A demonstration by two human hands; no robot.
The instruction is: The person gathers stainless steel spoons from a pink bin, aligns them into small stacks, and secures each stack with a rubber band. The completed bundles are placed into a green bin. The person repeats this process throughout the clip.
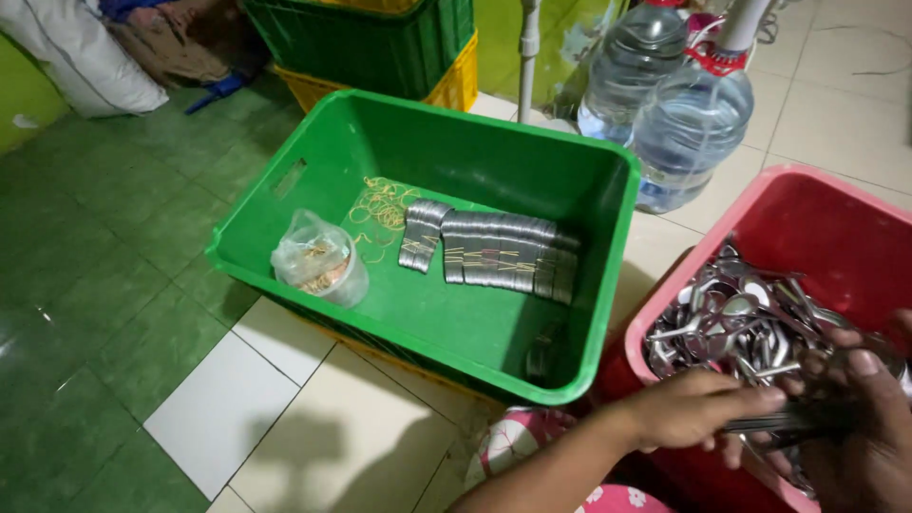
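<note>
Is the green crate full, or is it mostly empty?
Mostly empty. The green crate shows much bare floor; only a row of bundled metal pieces, loose rubber bands and a small plastic bag lie inside.

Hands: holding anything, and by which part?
Both hands, left hand and right hand, hold a stack of metal spoons by the handles, over the red crate.

Both hands are working low in the bottom right corner of the view. The left hand (698, 408) is reaching in from the lower left, forearm running diagonally up, knuckles up and fingers curling closed in a pinch grip. The right hand (869, 427) is sitting just beside it at the frame edge, thumb pointing up, fingers wrapping inward. They're basically touching, gripping toward each other.
</note>
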